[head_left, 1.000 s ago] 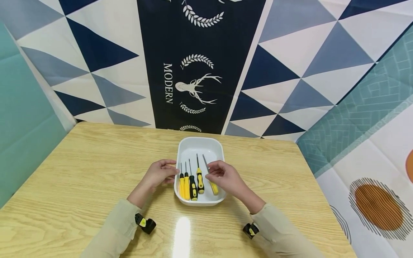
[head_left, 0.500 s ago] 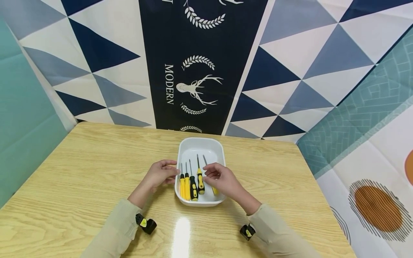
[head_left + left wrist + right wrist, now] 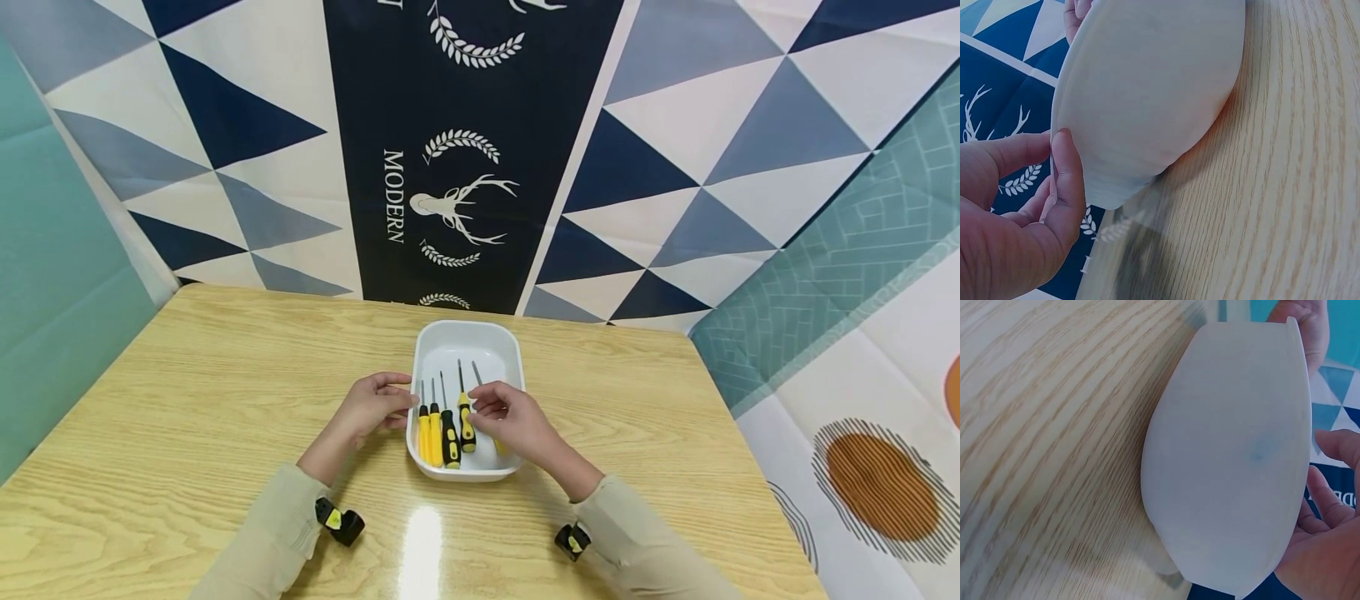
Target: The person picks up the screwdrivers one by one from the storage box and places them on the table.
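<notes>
Table (image 3: 247,392), screwdriver (image 3: 467,432) by right fingertips (image 3: 476,395)

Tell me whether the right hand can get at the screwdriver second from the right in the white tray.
Likely yes: the right hand is over the white tray, fingertips at the handle of that screwdriver, with nothing visible between them. Whether they touch it, I can't tell.

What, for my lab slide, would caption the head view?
Left hand grips a white tray; right hand is poised above screwdrivers lying inside.
</notes>
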Demonstrator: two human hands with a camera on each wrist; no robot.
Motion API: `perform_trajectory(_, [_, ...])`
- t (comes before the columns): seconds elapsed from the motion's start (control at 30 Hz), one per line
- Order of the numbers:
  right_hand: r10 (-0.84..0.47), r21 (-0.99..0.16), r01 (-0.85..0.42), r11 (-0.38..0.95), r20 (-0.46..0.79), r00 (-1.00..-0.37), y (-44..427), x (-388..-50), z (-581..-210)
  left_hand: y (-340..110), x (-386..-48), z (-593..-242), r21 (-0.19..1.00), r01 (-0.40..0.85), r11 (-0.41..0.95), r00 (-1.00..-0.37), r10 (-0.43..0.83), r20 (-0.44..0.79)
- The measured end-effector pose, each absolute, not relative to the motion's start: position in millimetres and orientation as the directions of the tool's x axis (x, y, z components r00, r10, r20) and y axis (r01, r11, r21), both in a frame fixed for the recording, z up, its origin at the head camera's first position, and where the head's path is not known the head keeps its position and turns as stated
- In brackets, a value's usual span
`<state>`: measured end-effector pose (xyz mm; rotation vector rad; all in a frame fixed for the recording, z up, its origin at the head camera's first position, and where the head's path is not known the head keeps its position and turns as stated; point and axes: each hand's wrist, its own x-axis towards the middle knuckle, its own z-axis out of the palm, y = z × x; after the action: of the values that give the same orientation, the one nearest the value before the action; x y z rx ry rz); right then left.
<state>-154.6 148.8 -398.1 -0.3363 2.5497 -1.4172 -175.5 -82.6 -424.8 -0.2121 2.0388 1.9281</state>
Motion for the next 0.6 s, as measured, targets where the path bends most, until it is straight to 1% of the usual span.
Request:
perform_trajectory(0.27, [-0.352, -0.855, -0.138, 0.499, -0.054, -0.935, 143.3, -154.8, -402.2, -82.8, -176.3, -427.1, 0.944, -0.323, 0.06, -0.937, 0.119, -0.328])
perform_trajectory(0.47, [-0.367, -0.854, -0.135, 0.503, -0.07, -0.928, 139.1, -152.6, -398.9, -82.8, -176.4, -428.2, 0.943, -0.331, 0.032, -0.935, 0.127, -0.332])
perform_trajectory(0.6, [-0.375, -0.849, -0.158, 0.504, -0.051, -0.926, 139.5, -154.4, -404.1, -82.8, -176.8, -428.7, 0.943, -0.331, 0.034, -0.935, 0.122, -0.333])
